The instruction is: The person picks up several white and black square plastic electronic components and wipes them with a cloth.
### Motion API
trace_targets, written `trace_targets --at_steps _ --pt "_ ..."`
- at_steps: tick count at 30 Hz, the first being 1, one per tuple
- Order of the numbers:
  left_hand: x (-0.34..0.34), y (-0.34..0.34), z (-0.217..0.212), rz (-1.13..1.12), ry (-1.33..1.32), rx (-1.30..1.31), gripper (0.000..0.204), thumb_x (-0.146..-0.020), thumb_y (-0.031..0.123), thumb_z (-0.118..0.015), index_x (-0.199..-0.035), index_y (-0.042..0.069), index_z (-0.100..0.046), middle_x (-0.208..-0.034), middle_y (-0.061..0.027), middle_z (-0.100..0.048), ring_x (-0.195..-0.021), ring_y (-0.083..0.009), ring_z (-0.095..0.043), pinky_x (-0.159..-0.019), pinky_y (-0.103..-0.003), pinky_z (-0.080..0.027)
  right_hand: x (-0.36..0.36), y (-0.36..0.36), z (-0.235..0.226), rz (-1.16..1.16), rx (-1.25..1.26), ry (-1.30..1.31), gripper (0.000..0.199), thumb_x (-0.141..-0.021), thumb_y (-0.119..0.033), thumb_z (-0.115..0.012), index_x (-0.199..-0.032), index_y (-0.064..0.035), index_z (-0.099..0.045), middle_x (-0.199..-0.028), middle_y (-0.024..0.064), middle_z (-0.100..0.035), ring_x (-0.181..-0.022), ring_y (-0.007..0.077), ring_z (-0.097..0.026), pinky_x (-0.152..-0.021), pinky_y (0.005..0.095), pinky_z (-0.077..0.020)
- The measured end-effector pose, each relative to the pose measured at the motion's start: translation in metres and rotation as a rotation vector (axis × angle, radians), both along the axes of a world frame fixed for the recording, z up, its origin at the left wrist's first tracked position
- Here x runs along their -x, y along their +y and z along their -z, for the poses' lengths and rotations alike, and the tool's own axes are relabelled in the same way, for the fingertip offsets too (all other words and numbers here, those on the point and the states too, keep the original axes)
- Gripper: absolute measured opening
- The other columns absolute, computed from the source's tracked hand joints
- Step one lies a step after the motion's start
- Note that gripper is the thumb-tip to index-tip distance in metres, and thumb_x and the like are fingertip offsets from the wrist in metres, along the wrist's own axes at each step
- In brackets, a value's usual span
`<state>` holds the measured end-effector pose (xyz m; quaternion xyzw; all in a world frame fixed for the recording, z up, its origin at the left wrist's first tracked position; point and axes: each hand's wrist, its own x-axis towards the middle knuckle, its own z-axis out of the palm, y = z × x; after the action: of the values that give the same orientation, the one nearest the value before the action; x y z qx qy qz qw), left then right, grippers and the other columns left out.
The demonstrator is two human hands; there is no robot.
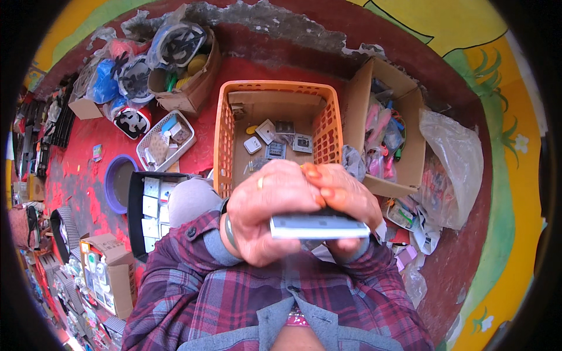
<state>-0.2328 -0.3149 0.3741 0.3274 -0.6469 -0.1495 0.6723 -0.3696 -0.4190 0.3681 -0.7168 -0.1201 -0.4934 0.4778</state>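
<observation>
A flat, rectangular thing with a white edge and a greyish face is held close in front of my chest. My left hand grips its left end, the thumb underneath and the fingers over the top. My right hand closes on the right end from above; its fingertips meet those of the left hand. Orange-stained fingertips show there. Both hands hide much of the thing, and some blur hides its exact kind. Just beyond them stands an orange plastic basket, lined with cardboard, holding several small flat square pieces.
An open cardboard box of bagged goods stands right of the basket, beside a clear plastic bag. To the left are a white basket, a purple basin and a black box of small white boxes. Bagged goods crowd the far left.
</observation>
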Motion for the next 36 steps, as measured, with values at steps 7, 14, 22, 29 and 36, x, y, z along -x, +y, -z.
trace_targets --at_steps 7,14,22,29,36 --pt "0.008 0.018 -0.014 0.041 -0.085 0.153 0.054 -0.083 0.051 -0.061 -0.095 -0.002 -0.065 -0.099 -0.0144 -0.063 -0.094 -0.0285 -0.056 -0.084 -0.044 -0.042 0.008 0.01 -0.025 -0.099 0.17 -0.111 0.054 -0.086 -0.045 -0.059 -0.099 0.0072 -0.06 -0.1 0.0263 -0.064 -0.096 0.0363 -0.064 -0.083 0.0463 -0.0503" --pt "0.005 -0.009 0.008 0.014 0.176 -0.084 0.05 -0.082 0.033 -0.066 -0.112 -0.005 -0.056 -0.103 -0.0132 -0.06 -0.093 -0.0256 -0.059 -0.083 -0.036 -0.045 -0.006 0.01 0.009 0.183 -0.272 0.052 0.056 -0.093 -0.045 -0.048 -0.113 0.0067 -0.055 -0.113 0.0255 -0.059 -0.104 0.0311 -0.06 -0.087 0.04 -0.0473" --pt "-0.006 -0.059 0.068 0.459 1.355 -0.693 0.047 -0.1 0.037 -0.03 -0.126 0.0 -0.045 -0.118 -0.0139 -0.057 -0.108 -0.0274 -0.058 -0.093 -0.04 -0.048 0.005 -0.071 0.027 -0.013 -1.083 0.203 0.046 -0.098 -0.037 -0.043 -0.131 -0.0052 -0.044 -0.127 0.0107 -0.052 -0.117 0.0154 -0.048 -0.096 0.0257 -0.0367" --pt "-0.04 -0.062 0.067 0.381 1.301 -0.536 0.062 -0.097 0.053 -0.021 -0.133 0.007 -0.042 -0.127 -0.0141 -0.053 -0.114 -0.0316 -0.055 -0.091 -0.046 -0.049 0.104 -0.173 0.132 0.79 -0.352 0.954 0.033 -0.085 -0.03 -0.063 -0.103 -0.0022 -0.066 -0.099 0.0142 -0.068 -0.092 0.0216 -0.064 -0.08 0.031 -0.0485" --pt "-0.05 -0.055 0.06 0.393 1.395 -0.36 0.067 -0.095 0.056 -0.019 -0.131 0.005 -0.043 -0.133 -0.0151 -0.048 -0.122 -0.0354 -0.047 -0.102 -0.054 -0.036 0.086 -0.126 0.17 0.929 0.141 1.693 0.036 -0.07 -0.036 -0.071 -0.088 -0.0042 -0.067 -0.091 0.0202 -0.066 -0.089 0.0366 -0.063 -0.078 0.0428 -0.0498"
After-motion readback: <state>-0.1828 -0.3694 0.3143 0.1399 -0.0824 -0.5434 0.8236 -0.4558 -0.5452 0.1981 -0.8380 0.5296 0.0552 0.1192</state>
